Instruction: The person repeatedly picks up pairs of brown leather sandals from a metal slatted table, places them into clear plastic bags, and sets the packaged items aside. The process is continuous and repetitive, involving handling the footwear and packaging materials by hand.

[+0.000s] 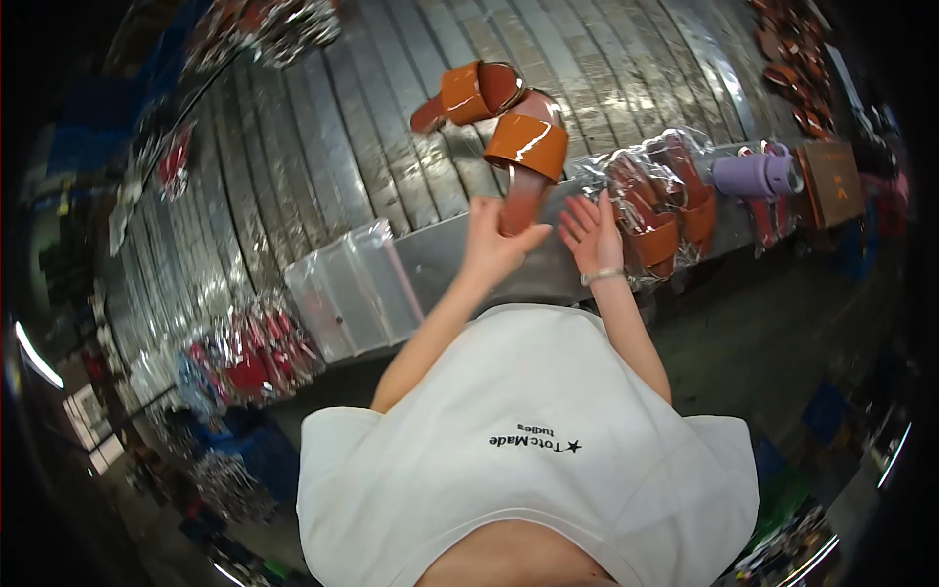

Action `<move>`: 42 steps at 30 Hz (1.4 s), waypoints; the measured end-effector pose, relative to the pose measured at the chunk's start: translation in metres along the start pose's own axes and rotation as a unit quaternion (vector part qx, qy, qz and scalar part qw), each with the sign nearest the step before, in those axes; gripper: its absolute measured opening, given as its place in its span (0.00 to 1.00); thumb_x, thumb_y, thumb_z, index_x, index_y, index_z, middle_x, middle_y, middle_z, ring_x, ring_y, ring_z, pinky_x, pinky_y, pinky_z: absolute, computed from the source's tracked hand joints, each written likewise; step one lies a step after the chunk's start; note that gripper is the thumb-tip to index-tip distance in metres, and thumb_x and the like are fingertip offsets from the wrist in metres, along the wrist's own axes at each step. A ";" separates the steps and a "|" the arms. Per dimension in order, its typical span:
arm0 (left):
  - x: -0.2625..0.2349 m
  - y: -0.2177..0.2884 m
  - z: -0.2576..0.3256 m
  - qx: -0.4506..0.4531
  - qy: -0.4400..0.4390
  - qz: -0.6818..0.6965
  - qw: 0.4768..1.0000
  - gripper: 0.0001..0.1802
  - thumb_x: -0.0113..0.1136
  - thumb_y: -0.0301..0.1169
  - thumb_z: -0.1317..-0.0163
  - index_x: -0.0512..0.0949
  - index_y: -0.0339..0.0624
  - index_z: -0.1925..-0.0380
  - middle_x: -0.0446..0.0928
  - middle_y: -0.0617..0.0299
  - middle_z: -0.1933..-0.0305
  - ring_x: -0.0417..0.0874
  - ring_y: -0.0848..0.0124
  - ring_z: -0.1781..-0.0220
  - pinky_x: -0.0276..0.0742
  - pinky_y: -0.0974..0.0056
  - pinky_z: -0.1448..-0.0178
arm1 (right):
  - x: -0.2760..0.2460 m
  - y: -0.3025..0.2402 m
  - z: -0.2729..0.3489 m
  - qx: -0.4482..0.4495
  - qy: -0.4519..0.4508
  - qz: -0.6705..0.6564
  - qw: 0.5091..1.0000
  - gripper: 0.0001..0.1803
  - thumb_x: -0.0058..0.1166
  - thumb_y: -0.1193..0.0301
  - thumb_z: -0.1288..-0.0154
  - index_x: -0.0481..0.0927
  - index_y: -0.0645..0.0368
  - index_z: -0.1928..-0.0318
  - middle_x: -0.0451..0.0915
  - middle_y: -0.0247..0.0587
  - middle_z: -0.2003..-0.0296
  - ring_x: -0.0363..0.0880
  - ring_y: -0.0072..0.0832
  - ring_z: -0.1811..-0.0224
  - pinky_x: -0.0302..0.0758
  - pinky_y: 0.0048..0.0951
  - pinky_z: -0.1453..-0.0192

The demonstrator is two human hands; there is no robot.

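Observation:
An orange-brown slide sandal (528, 147) with a broad glossy strap points away from me, its heel end in my left hand (492, 245). The thumb and fingers of that hand close around the heel. Just beyond it to the left, a matching sandal (468, 95) lies on the slatted metal conveyor (372, 117), touching or overlapping the first one. My right hand (593, 235) is raised beside the held sandal, fingers spread and palm showing, with nothing in it. Close to its right are sandals in clear plastic wrap (650, 210).
Left of my left arm lies a stack of clear plastic bags (354, 289), with wrapped red sandals (256, 347) farther left. A purple tumbler (753, 175) and a brown box (829, 184) stand at the right. More brown sandals (792, 64) sit at the far right.

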State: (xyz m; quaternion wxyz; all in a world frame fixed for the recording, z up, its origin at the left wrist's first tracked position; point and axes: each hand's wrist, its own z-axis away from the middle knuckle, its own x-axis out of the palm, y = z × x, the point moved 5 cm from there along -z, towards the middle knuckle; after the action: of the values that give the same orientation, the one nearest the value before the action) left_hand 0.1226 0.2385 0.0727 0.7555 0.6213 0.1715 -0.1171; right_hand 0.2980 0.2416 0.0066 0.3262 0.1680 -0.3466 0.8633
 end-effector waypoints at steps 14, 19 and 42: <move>-0.060 -0.195 0.054 -0.245 0.218 -0.048 0.943 0.42 0.72 0.53 0.61 0.69 0.26 0.58 0.70 0.38 0.53 0.71 0.50 0.51 0.68 0.56 0.46 | -0.025 0.125 -0.011 0.110 -0.082 0.343 0.929 0.17 0.62 0.63 0.43 0.78 0.62 0.60 0.78 0.29 0.71 0.75 0.15 0.71 0.71 0.19 0.68; -0.052 -0.209 0.061 -0.211 0.230 0.187 0.932 0.35 0.68 0.45 0.50 0.59 0.35 0.54 0.67 0.47 0.55 0.74 0.62 0.53 0.75 0.62 0.57 | 0.030 0.138 -0.007 -0.083 -0.214 0.519 0.823 0.21 0.66 0.59 0.47 0.78 0.63 0.61 0.79 0.31 0.71 0.73 0.17 0.71 0.70 0.22 0.66; -0.217 -0.165 0.150 0.033 0.213 -0.026 0.976 0.06 0.47 0.27 0.37 0.72 0.36 0.64 0.78 0.52 0.58 0.79 0.57 0.53 0.74 0.59 0.52 | 0.120 0.202 0.033 -0.049 -0.393 0.743 0.540 0.37 0.59 0.42 0.54 0.78 0.64 0.56 0.80 0.56 0.64 0.80 0.47 0.61 0.74 0.39 0.57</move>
State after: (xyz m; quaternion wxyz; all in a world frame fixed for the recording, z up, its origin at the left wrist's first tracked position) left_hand -0.1230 0.0509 0.0372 0.6776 0.6517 0.3407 -0.0072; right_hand 0.0749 0.1613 -0.0068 -0.5930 0.1565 -0.4827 0.6252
